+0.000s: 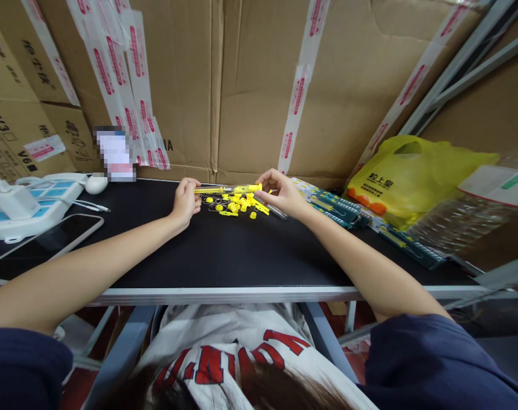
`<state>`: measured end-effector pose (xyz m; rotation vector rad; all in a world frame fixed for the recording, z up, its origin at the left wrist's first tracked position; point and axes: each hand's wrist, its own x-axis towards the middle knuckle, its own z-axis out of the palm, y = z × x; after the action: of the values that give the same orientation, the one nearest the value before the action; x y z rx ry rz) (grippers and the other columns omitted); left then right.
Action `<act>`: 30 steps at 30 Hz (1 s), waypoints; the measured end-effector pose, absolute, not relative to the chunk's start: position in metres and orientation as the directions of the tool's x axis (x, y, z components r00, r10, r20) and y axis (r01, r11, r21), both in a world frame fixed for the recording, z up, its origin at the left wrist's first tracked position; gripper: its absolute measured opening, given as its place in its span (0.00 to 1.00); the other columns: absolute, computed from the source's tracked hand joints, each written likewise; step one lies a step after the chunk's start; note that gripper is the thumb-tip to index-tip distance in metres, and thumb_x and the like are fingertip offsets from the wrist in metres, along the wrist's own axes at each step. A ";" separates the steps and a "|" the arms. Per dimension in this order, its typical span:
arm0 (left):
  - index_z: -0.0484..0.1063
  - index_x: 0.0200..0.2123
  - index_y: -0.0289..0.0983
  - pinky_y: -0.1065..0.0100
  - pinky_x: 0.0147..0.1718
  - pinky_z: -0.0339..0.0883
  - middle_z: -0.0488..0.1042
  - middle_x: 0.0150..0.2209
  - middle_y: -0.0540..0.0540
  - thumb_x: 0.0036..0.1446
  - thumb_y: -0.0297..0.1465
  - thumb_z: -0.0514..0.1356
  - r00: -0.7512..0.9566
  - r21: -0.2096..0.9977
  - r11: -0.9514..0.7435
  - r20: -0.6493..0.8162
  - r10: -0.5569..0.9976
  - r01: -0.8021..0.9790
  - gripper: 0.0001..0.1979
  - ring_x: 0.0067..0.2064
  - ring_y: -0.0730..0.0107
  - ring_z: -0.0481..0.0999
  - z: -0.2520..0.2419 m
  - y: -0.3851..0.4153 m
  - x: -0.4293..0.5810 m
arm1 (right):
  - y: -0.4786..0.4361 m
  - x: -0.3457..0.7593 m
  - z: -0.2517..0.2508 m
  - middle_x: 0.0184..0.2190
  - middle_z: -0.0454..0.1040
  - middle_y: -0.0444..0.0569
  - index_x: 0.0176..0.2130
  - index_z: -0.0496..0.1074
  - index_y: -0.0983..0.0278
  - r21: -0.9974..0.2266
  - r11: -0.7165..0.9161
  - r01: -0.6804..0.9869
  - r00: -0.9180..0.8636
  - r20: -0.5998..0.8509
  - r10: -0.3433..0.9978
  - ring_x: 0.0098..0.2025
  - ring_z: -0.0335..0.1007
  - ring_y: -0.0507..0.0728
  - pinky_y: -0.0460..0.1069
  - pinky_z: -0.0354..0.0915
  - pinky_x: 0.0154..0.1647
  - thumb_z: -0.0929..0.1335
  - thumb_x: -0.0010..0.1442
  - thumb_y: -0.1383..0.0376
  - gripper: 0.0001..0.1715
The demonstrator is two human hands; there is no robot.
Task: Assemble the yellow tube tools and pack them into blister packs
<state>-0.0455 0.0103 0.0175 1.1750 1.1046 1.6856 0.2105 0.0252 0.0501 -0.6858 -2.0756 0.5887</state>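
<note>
My left hand is closed around one end of a thin yellow tool with a metal shaft, held level above the black table. My right hand pinches the tool's other, yellow end. A clear thin tube lies under my right hand, touching the fingers or close to them. Below the tool lies a small heap of yellow plastic parts with some metal bits beside it.
A white power strip with a charger and a phone or tablet lie at the left. Green printed cards, a yellow plastic bag and a clear plastic bottle are at the right. Cardboard boxes wall the back.
</note>
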 end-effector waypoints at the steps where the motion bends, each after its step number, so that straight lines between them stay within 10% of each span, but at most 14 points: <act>1: 0.59 0.32 0.40 0.80 0.13 0.39 0.49 0.16 0.61 0.60 0.25 0.47 -0.260 0.943 -0.309 0.270 0.927 -0.121 0.06 0.12 0.83 0.49 0.018 0.010 -0.045 | 0.026 0.211 0.050 0.32 0.69 0.44 0.40 0.65 0.61 -0.617 0.744 0.258 -0.489 0.581 0.651 0.30 0.65 0.49 0.45 0.64 0.28 0.74 0.54 0.50 0.24; 9: 0.59 0.32 0.40 0.79 0.13 0.39 0.49 0.15 0.61 0.60 0.24 0.46 -0.256 0.948 -0.292 0.253 0.933 -0.126 0.07 0.12 0.83 0.48 0.019 0.008 -0.044 | 0.027 0.212 0.050 0.38 0.68 0.45 0.39 0.65 0.61 -0.606 0.755 0.249 -0.485 0.597 0.639 0.31 0.64 0.48 0.44 0.63 0.27 0.75 0.52 0.54 0.23; 30: 0.58 0.32 0.41 0.80 0.13 0.39 0.49 0.16 0.60 0.61 0.26 0.47 -0.240 0.943 -0.314 0.281 0.929 -0.110 0.06 0.12 0.83 0.48 0.017 0.011 -0.045 | 0.023 0.205 0.053 0.15 0.69 0.37 0.34 0.59 0.60 -0.862 0.491 0.122 -0.426 0.402 0.811 0.14 0.62 0.47 0.43 0.59 0.15 0.71 0.54 0.41 0.29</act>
<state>-0.0449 0.0110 0.0170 1.2001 1.0967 1.6678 0.2050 0.0230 0.0527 -0.7780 -1.8570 0.9853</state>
